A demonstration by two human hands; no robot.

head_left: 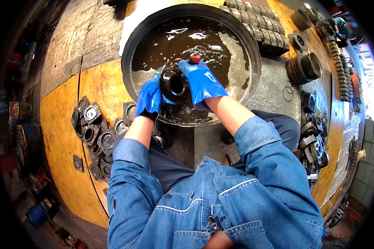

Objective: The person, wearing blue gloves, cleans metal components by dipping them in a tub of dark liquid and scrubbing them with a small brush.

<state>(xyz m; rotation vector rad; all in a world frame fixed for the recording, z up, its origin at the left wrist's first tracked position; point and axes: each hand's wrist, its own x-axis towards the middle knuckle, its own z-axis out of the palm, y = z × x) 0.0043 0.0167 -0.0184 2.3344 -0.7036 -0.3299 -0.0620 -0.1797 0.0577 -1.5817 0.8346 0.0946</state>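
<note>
Denim jacket [174, 205] closest; left hand [150, 94] clasps the wet dark ring [167, 84], right hand [200, 81] a red-ended thing [195, 59]; best kept low over the basin [127, 68] beneath

The floor [62, 124] is patchy yellow and gray. A big round tub [126, 62] sits on it, top middle. A heap of metal parts [107, 141] lies at the left, fat rings [265, 31] in rows at the upper right, and dark parts [308, 129] at the right.
</note>
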